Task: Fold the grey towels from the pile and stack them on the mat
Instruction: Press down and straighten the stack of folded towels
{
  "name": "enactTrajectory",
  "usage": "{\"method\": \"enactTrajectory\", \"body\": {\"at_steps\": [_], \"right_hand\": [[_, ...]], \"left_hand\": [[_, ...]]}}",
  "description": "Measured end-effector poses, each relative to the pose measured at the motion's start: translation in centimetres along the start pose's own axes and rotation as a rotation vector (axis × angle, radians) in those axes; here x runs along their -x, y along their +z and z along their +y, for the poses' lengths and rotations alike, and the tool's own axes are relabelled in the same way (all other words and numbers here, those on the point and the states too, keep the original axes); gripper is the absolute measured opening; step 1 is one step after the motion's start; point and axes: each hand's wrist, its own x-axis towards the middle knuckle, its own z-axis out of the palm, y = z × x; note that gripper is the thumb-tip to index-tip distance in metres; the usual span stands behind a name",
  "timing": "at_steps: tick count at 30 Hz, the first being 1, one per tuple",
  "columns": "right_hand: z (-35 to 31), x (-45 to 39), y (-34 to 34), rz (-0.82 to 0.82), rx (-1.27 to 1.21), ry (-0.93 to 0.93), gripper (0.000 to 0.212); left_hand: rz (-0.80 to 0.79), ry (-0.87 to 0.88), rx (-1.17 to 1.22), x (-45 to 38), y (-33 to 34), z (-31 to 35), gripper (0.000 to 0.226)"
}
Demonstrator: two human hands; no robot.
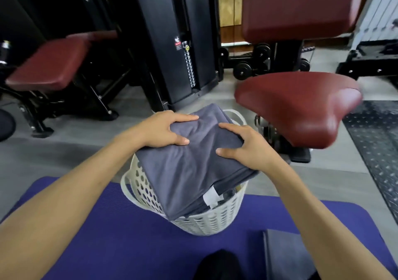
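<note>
Grey towels, soft folded slab, both hands clutching it, perforated white basket, purple mat

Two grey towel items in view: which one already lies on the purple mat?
The flat grey folded towel at lower right, on the purple mat. The other grey towel sits atop the white perforated basket, under both hands.

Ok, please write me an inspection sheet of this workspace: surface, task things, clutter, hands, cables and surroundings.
Surface: purple mat on grey floor.
Job's things: grey towel lies across the white basket; more grey cloth beneath it; a folded towel on the mat, lower right.
Clutter: dark shape at the bottom edge, cannot tell what.
Hands: left hand and right hand each have a grip on the top towel.
Cables: nothing seen.
Surroundings: gym machines with red pads, black floor tile.
</note>
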Motion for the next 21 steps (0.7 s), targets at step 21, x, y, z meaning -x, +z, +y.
{"method": "enactTrajectory", "body": {"at_steps": [21], "right_hand": [[15.8,-11.8,13.5,-0.705,0.543,0.497,0.095]], "left_hand": [[-0.617,-0.237,-0.173,-10.8,24.8,-17.5,0.108]]}}
